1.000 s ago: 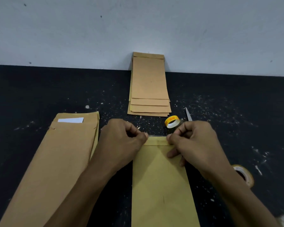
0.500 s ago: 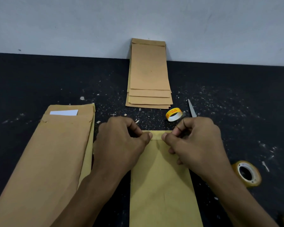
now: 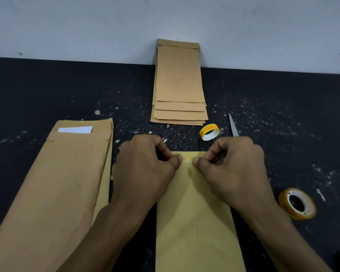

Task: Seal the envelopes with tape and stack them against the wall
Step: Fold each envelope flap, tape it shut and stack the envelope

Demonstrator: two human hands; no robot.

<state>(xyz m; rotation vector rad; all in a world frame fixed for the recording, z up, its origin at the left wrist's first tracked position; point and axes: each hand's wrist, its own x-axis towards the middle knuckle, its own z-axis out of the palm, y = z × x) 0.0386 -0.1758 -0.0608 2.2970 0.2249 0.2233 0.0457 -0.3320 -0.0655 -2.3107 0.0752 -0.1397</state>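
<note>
Left hand (image 3: 145, 165) and right hand (image 3: 234, 165), fingers curled, pinch the folded flap of the yellow envelope (image 3: 194, 222) lying mid-table. The yellow tape roll (image 3: 209, 132) carries red print, unreadable. Sealed envelopes (image 3: 179, 83) lean against the wall (image 3: 86, 26).

The left hand (image 3: 147, 165) and right hand (image 3: 234, 165) pinched the folded flap of a yellow envelope (image 3: 194, 222) lying flat on the dark bench (image 3: 47, 91). A sealed stack (image 3: 179, 85) leaned against the wall (image 3: 86, 26). An unsealed pile (image 3: 53, 183) lay left; two tape rolls (image 3: 210, 132) (image 3: 297, 204) lay right.
</note>
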